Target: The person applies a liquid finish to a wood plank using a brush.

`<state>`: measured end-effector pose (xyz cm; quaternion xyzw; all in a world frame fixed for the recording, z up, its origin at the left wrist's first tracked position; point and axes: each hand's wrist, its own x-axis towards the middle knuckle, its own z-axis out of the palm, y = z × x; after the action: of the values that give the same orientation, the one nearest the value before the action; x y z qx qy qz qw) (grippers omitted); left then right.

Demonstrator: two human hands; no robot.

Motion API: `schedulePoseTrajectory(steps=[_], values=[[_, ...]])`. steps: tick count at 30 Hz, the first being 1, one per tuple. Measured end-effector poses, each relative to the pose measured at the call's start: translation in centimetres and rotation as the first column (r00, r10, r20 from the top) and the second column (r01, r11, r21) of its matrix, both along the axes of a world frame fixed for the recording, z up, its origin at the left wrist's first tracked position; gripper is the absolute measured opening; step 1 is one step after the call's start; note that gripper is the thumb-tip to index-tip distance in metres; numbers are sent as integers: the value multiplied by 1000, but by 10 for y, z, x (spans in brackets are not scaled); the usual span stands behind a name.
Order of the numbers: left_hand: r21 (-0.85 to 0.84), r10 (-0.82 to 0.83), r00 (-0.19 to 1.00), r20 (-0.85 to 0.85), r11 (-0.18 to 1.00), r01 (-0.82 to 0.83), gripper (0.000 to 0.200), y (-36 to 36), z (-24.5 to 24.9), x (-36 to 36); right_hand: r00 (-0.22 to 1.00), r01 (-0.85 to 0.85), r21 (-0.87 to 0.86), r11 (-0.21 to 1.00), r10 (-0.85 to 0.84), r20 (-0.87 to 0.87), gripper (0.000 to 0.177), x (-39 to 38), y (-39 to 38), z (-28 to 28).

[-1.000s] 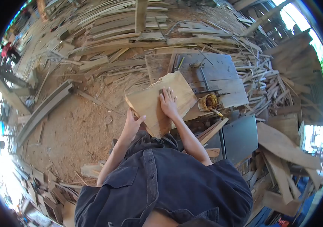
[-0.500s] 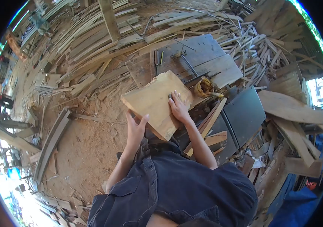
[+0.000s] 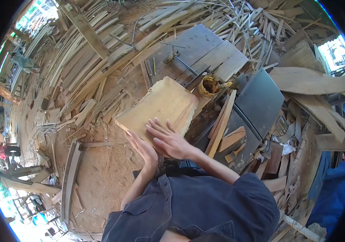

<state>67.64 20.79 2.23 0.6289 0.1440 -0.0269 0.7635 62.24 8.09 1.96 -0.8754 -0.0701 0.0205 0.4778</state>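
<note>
A thick pale wooden slab with a rough, wavy right edge lies tilted before me, its near end close to my body. My right hand rests flat on its top face near the front corner, fingers stretched out and slightly apart. Against the slab's near left edge is my left hand, with fingers straight and close together, palm toward the wood. Just beyond the slab's right edge stands a stained yellow pot, dark inside. What supports the slab underneath is hidden.
A work table behind holds a metal bar clamp. Wood strips and a paintbrush lie on a dark surface at right. A curved beam is on the sawdust floor at left. Scrap piles fill the back.
My right hand has slid across the slab toward me, to its near left corner. My left hand has changed from a thumb-and-finger grip to straight fingers along the edge. The view has turned.
</note>
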Motion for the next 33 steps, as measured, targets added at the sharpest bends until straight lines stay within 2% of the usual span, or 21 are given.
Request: schedulePoseTrajectory(steps=[3,4,6,7,8,9,11,12,14,16,17,19,22,24,26,28,30,32,33], values=[[-43,-12,1000,5,999,12,77,-7,15,1,986,105,-110,988,-118,-119,56,14,-46,-36],[-32,9,1000,-30,999,-10,75,-7,13,3,971,149,-241,959,-188,-149,56,26,-64,-64],[0,-6,1000,-22,1000,6,74,-8,16,7,928,269,-287,919,-327,-178,57,45,-105,-134],[23,-14,1000,-7,1000,15,73,-10,19,10,882,330,-303,894,-407,-239,58,56,-125,-151],[28,-24,1000,-9,999,25,73,-14,24,13,825,387,-325,863,-482,-296,58,64,-139,-159],[57,-23,1000,2,998,23,73,-17,30,16,819,393,-322,861,-487,-303,58,68,-143,-161],[88,-29,1000,11,996,28,72,-22,31,22,675,547,-348,761,-647,-355,58,73,-144,-165],[73,-26,999,24,997,24,70,-23,31,29,647,561,-369,741,-671,-362,57,73,-136,-163],[57,-28,999,39,998,26,69,-25,34,43,665,516,-367,774,-632,-399,57,56,-101,-116],[16,-63,997,50,998,62,66,-29,45,51,808,436,-312,844,-520,-278,57,20,-60,-62],[19,-66,997,48,998,65,66,-32,49,52,851,466,-209,860,-500,-159,57,3,-42,-48],[46,-14,1000,24,999,13,64,-39,53,52,856,462,-159,873,-486,-177,56,-9,-37,-23],[116,-17,998,56,993,10,63,-30,36,56,857,447,-222,867,-486,-171,55,17,-73,-73],[164,-21,998,56,986,12,63,-27,33,56,801,458,-245,855,-516,-303,56,53,-112,-129],[201,-17,998,60,980,5,63,-30,37,57,719,534,-258,805,-593,-363,58,86,-149,-186],[280,-5,1000,29,960,-3,64,-37,49,55,680,558,-275,783,-622,-389,59,95,-154,-185],[228,-22,999,32,973,14,64,-41,56,55,625,584,-290,758,-648,-435,61,94,-147,-176],[173,-32,999,29,985,26,64,-47,59,58,722,462,-323,826,-562,-404,60,65,-116,-135],[174,-26,999,35,984,19,65,-48,58,58,784,431,-272,860,-506,-360,59,41,-95,-92]])
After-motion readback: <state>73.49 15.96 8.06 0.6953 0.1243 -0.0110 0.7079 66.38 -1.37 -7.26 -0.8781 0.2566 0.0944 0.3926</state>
